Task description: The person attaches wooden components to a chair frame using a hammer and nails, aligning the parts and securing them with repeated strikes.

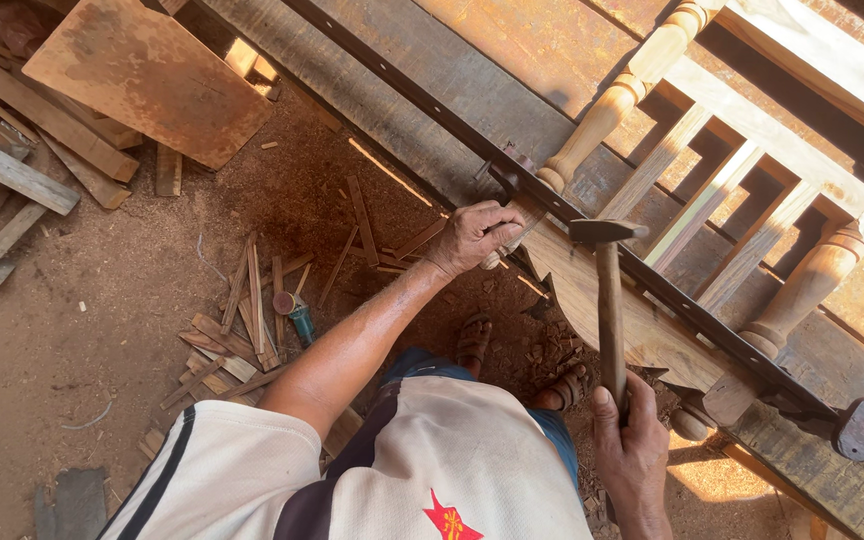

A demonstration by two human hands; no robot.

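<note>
hammer (609, 300) handle wrapped in right hand (634, 450) fingers, head raised

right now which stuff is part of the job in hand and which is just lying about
In use:
- hammer, gripped by the right hand
- wooden frame with turned posts, left hand resting on its near end
- long metal clamp running along the frame

Lying about:
- wood offcuts on the dirt floor
- small green bottle
- plywood board
- stacked planks

The left hand (474, 236) hides whatever its grip holds. The clamp bar (652, 285) and railing frame (752, 170) run past the picture's right edge.
</note>
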